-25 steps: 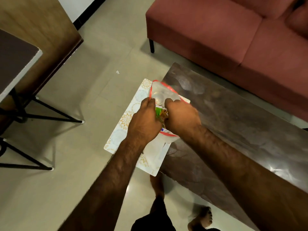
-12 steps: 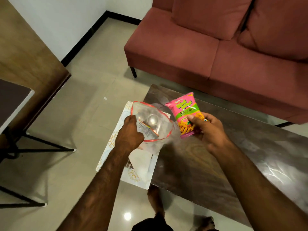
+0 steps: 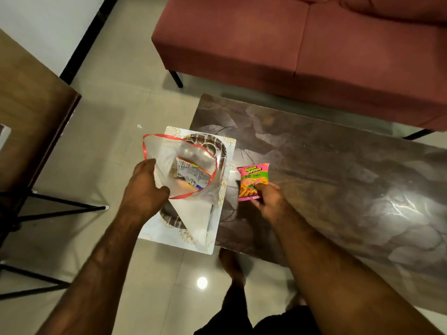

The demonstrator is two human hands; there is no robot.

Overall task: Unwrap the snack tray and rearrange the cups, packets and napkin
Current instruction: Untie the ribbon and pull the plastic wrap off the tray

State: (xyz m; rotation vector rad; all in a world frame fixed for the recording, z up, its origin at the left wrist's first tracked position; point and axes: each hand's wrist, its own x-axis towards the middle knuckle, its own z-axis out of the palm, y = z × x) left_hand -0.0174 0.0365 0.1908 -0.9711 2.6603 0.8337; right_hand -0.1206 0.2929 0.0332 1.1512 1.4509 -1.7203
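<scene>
A white patterned tray overhangs the left end of the dark coffee table. On it lies a clear plastic bag with a red rim. My left hand grips the bag's near edge and holds its mouth wide. Inside the bag I see an orange-and-white snack packet and clear cups, blurred through the plastic. A white napkin lies on the tray below the bag. My right hand pinches a pink snack packet by its lower edge, flat on the table right of the tray.
A maroon sofa runs along the far side of the table. A wooden cabinet and black metal furniture legs stand at the left. My feet are on the tiled floor below the tray.
My right hand drew the pink packet out of the bag and brought it down onto the table. The left hand kept hold of the bag's rim.
</scene>
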